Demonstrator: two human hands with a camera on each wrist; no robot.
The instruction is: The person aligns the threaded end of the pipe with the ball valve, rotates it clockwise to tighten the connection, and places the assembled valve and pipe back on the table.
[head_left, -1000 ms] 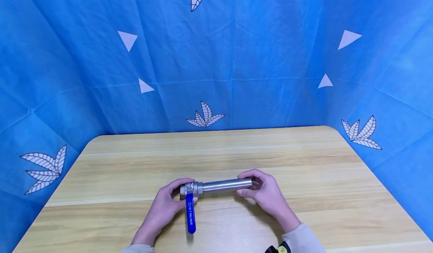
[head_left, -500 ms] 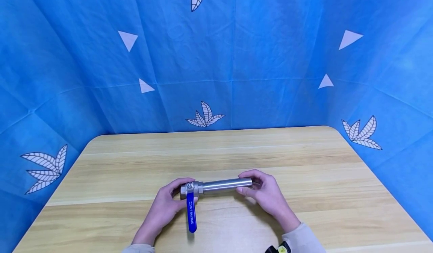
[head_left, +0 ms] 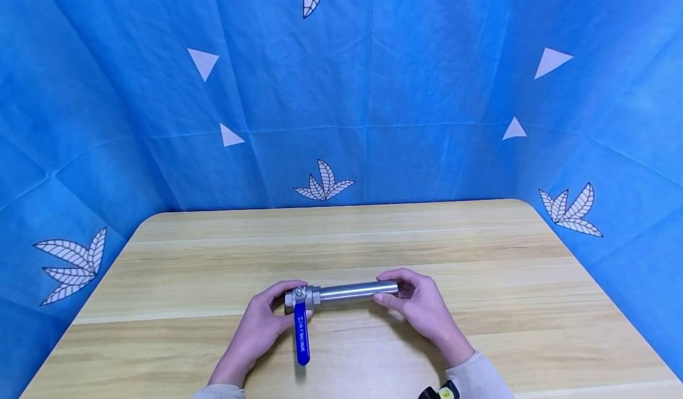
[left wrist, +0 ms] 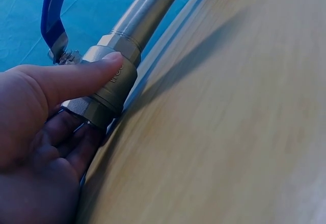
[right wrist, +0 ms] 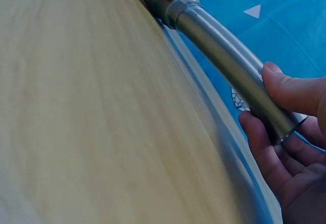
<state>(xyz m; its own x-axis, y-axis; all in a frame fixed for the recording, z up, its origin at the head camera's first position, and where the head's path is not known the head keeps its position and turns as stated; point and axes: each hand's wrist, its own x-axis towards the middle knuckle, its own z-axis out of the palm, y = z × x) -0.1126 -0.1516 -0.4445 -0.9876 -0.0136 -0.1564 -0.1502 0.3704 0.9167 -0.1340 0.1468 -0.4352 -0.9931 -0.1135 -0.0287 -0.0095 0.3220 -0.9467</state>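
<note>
A metal ball valve (head_left: 315, 296) with a blue lever handle (head_left: 302, 335) is joined end to end with a smooth steel pipe (head_left: 354, 291). My left hand (head_left: 262, 323) grips the valve body, its thumb across the near side in the left wrist view, where the valve (left wrist: 109, 76) shows a hex end. On the other side, my right hand (head_left: 421, 305) holds the free end of the pipe between thumb and fingers. The right wrist view shows the open pipe end (right wrist: 285, 132) close to the palm. The lever points toward the person.
The wooden table (head_left: 341, 239) has rounded far corners. Behind and at both sides hangs a blue cloth (head_left: 363, 91) with white leaf and triangle prints. A dark wrist device (head_left: 440, 392) sits at the right sleeve (head_left: 477, 378).
The blue lever's free end has risen very slightly in the head view, as the valve turns a little. Both hands keep their hold and stay almost in place.
</note>
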